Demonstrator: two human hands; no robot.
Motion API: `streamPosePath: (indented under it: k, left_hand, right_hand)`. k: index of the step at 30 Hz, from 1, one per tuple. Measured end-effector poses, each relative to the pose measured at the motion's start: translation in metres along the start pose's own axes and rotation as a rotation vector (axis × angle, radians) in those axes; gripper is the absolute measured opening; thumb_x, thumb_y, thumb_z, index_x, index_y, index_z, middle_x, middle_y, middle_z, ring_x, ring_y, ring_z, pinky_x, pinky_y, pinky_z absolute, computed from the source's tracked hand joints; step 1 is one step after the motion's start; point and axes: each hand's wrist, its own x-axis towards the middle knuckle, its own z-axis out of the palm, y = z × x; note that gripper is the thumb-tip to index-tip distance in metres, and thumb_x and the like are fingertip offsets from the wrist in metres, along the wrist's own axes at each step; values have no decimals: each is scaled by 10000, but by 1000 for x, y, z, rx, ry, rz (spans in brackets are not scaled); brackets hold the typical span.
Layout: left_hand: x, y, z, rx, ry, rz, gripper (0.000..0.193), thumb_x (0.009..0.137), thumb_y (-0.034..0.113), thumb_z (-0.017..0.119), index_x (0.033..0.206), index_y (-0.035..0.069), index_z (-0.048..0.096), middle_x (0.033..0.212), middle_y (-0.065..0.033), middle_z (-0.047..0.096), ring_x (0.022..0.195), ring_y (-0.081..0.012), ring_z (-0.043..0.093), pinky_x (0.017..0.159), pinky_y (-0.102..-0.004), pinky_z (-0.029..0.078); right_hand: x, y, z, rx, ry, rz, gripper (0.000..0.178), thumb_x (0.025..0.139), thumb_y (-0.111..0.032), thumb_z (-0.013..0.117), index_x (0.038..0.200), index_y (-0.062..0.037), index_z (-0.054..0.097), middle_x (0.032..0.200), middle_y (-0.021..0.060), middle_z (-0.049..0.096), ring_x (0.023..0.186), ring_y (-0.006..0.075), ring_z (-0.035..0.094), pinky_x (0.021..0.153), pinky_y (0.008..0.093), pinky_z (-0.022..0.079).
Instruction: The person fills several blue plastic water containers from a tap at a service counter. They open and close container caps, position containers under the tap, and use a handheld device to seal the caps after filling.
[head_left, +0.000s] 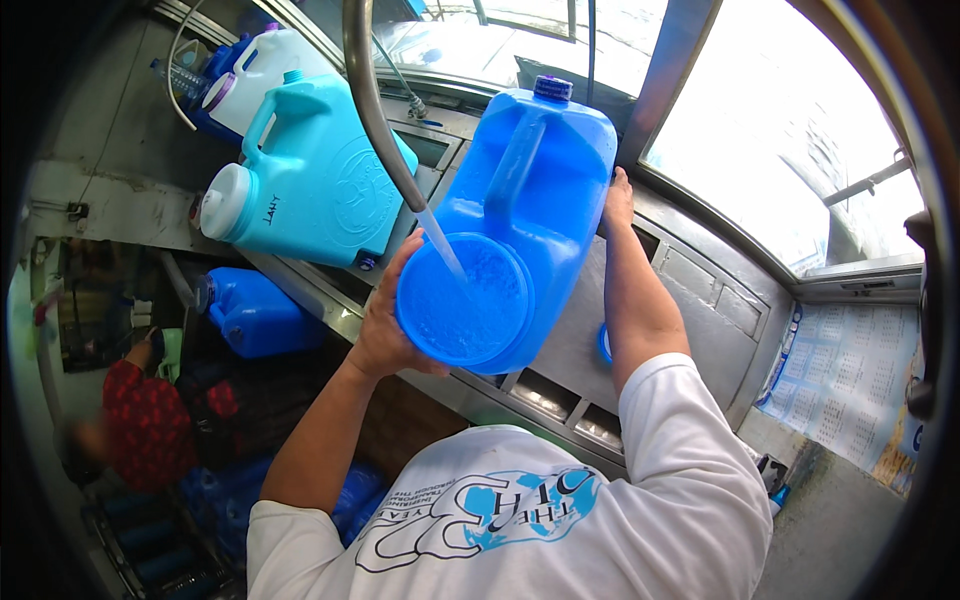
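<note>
A large blue water jug point(565, 225) stands tilted toward me on the steel counter point(690, 350), its wide round mouth open and facing me. From a curved metal pipe point(365, 110) a stream of water point(443, 243) runs into that mouth, and the water inside is churning. My left hand point(383, 335) is wrapped round the left side of the neck, with part of the fingers underneath. At the jug's far right side, my right hand point(619, 205) grips its edge, some fingers hidden behind it. A small purple-blue cap point(553, 88) closes the jug's upper spout.
Left of the pipe stands a turquoise jug point(325, 165) with a white lid; a whitish translucent jug point(275, 75) is behind it. A blue round lid point(604, 343) lies by my right forearm. Another blue jug point(268, 312) sits lower left, near a person in red point(145, 425).
</note>
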Motion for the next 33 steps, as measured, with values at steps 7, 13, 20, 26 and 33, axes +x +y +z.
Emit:
streamPosePath:
  k: [7,13,20,26,33]
  left_hand:
    - [0,2,2,-64,5,-28,1425,287,408,976,1497,206,250,1520,-118,296,1359,-298,387,1115,-461,372]
    - [2,-1,2,-55,-9,-30,1426,283,422,974,1495,211,252,1525,-116,285,1356,-298,390,1113,-463,376]
    - [2,0,3,-79,-6,-55,1420,275,327,976,1494,221,254,1518,-106,298,1357,-291,388,1112,-462,381]
    - [2,-2,4,-171,-5,-61,1417,271,303,974,1493,217,263,1513,-103,309,1358,-286,385,1116,-462,378]
    - [0,-2,2,-112,0,-67,1443,246,350,978,1492,212,263,1523,-114,296,1364,-294,379,1121,-465,372]
  right_hand:
    - [-5,-7,-3,6,-30,34,601,845,-206,574,1415,-132,401,1397,181,476,1281,350,470,1065,423,386]
    - [3,5,4,-4,33,-51,587,839,-186,583,1403,-133,428,1410,163,470,1296,331,456,1070,417,382]
    - [6,5,-1,-97,49,-256,538,831,-175,598,1357,-130,494,1399,142,485,1276,327,469,1061,417,390]
    - [8,8,3,-41,70,-194,556,825,-195,610,1363,-133,486,1392,151,489,1275,335,470,1059,415,392]
    - [-1,0,3,-2,48,-38,604,841,-237,612,1406,-131,428,1436,170,438,1308,340,446,1073,419,379]
